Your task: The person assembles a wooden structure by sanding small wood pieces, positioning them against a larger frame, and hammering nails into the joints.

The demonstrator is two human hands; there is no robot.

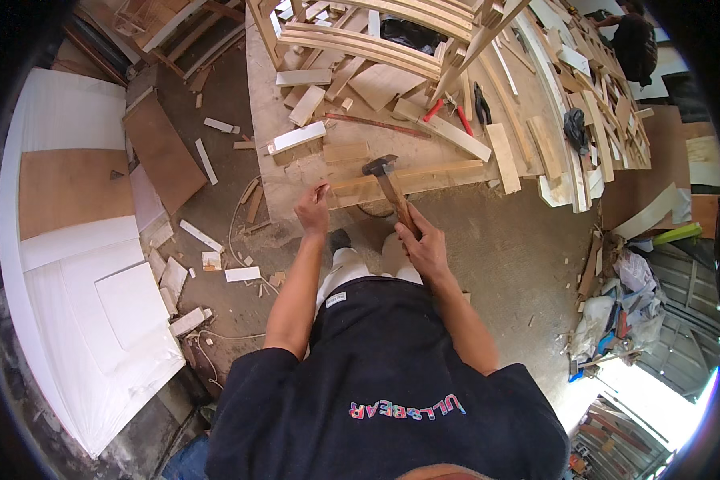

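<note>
My right hand point(426, 246) is wrapped round the wooden handle of a hammer point(393, 190). The hammer's dark metal head is over a long strip of wood point(440, 171) that lies along the near edge of the workbench point(274, 180). My left hand point(312, 210) is closed at the left end of that strip, with the fingertips pinched together and raised. Whatever the pinch holds, if anything, is too small to make out. Just behind the strip lies a short wood block point(346, 152), and a white-faced piece point(297, 138) is to its left.
A slatted wooden frame point(376, 40) stands on the bench. Red-handled pliers point(450, 114) and black-handled pliers point(482, 104) lie near a pale board point(503, 158). White panels point(80, 320) stand at left; offcuts point(242, 274) and a cord point(232, 228) lie on the floor. Another person point(634, 44) is at far right.
</note>
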